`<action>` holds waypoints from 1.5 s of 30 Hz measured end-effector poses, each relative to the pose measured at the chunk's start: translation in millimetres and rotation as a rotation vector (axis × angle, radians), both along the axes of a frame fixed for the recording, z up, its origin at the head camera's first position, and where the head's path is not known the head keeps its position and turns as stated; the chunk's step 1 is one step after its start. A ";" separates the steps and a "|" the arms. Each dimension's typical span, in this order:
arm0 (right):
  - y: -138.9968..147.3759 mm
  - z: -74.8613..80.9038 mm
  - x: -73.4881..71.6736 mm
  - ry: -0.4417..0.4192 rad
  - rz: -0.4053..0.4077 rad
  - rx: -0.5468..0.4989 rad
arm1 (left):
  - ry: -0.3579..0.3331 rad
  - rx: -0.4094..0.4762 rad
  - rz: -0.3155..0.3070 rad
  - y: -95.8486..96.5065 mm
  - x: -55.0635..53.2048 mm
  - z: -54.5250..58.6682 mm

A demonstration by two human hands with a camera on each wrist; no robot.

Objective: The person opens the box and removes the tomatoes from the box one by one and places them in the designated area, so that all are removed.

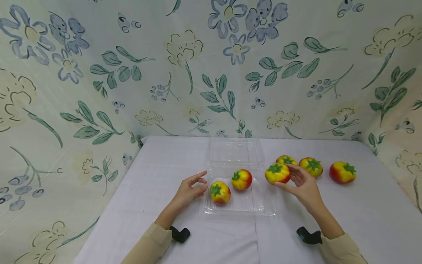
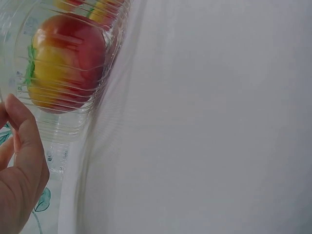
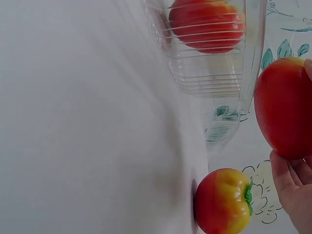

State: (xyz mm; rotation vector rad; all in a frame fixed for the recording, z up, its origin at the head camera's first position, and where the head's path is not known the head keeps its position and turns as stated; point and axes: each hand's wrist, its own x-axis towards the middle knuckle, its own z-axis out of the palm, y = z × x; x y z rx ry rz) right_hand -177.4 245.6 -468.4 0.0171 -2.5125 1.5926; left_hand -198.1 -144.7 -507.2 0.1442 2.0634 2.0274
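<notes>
A clear plastic clamshell box (image 1: 263, 201) lies on the white cloth with its lid (image 1: 235, 151) folded back. Two red-yellow persimmons with green leafy tops sit in its base, the left one (image 1: 220, 193) nearer the front and the other (image 1: 242, 179) in the middle. My right hand (image 1: 304, 187) grips a third persimmon (image 1: 277, 173) between thumb and fingers, raised just right of the box; the right wrist view shows its red underside (image 3: 285, 109). At the box's left edge is my left hand (image 1: 189, 189), fingertips right at the rim, thumb and forefinger apart.
Several more persimmons lie on the table to the right: one (image 1: 286, 160) partly behind the held one, another (image 1: 311, 167) beside my right fingers, and one (image 1: 343, 172) farthest right. A flowered curtain (image 1: 197, 102) hangs behind the white tabletop (image 1: 158, 161).
</notes>
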 end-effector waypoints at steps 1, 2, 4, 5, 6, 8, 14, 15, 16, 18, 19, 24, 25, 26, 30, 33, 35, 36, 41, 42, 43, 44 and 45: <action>0.7 -0.9 -0.1 0.001 0.001 0.000 | 0.000 -0.001 0.000 0.1 0.0 0.1; 1.5 -1.8 -0.1 0.001 0.002 0.000 | 0.000 -0.001 0.000 0.2 0.0 0.1; 2.9 -2.9 0.2 0.000 0.004 -0.001 | 0.000 -0.006 0.002 0.2 0.2 0.4; 3.6 -3.2 0.4 -0.002 0.004 -0.003 | -0.001 -0.007 0.003 0.3 0.3 0.6; 4.4 -3.8 0.6 -0.004 0.003 -0.005 | 0.001 -0.009 0.004 0.5 0.4 0.9; 6.4 -4.2 1.0 -0.010 0.000 -0.011 | 0.001 -0.011 0.006 0.6 0.6 1.2; 11.3 -4.3 2.1 -0.035 -0.014 -0.010 | 0.009 -0.015 0.002 1.1 1.5 2.3; 11.9 -4.0 2.5 -0.039 -0.015 -0.010 | 0.011 -0.015 0.002 1.1 1.6 2.5; 12.6 -3.9 2.9 -0.042 -0.016 -0.009 | 0.011 -0.015 0.002 1.1 1.9 2.7; 13.8 -3.4 4.0 -0.048 -0.015 -0.016 | 0.011 -0.017 0.001 1.0 2.3 3.1; 14.4 -3.4 4.5 -0.048 -0.016 -0.017 | 0.011 -0.018 0.002 0.9 2.5 3.4; 17.4 -7.6 6.1 -0.053 -0.030 -0.019 | 0.005 -0.019 0.001 0.9 2.6 4.0; 17.7 -9.2 6.1 -0.055 -0.042 -0.015 | 0.004 -0.019 0.001 0.8 2.5 4.0; 18.1 -11.1 6.0 -0.058 -0.056 -0.018 | 0.002 -0.019 0.001 0.8 2.5 3.9; 20.9 -13.8 6.7 -0.066 -0.063 -0.015 | 0.000 -0.015 0.001 0.9 2.0 3.3; 23.5 -14.9 6.9 -0.065 -0.052 -0.023 | 0.000 -0.011 0.000 0.9 1.8 3.0; 25.0 -15.8 7.4 -0.070 -0.049 -0.028 | -0.001 -0.009 0.001 1.0 1.8 2.9; 25.4 -15.8 8.0 -0.074 -0.047 -0.026 | -0.003 -0.007 0.002 1.0 1.8 2.8; 27.3 -15.7 9.3 -0.095 -0.059 -0.019 | -0.011 -0.004 0.004 0.9 1.4 2.0; 27.0 -15.0 9.5 -0.098 -0.068 -0.011 | -0.012 -0.005 0.003 0.7 1.2 1.7; 27.3 -14.8 9.6 -0.101 -0.072 -0.011 | -0.014 -0.007 0.002 0.6 1.0 1.5; 27.3 -13.1 10.3 -0.105 -0.064 -0.009 | -0.014 -0.010 0.000 0.4 0.9 1.4; 28.2 -12.7 10.7 -0.105 -0.054 -0.002 | -0.014 -0.012 -0.002 0.2 0.8 1.3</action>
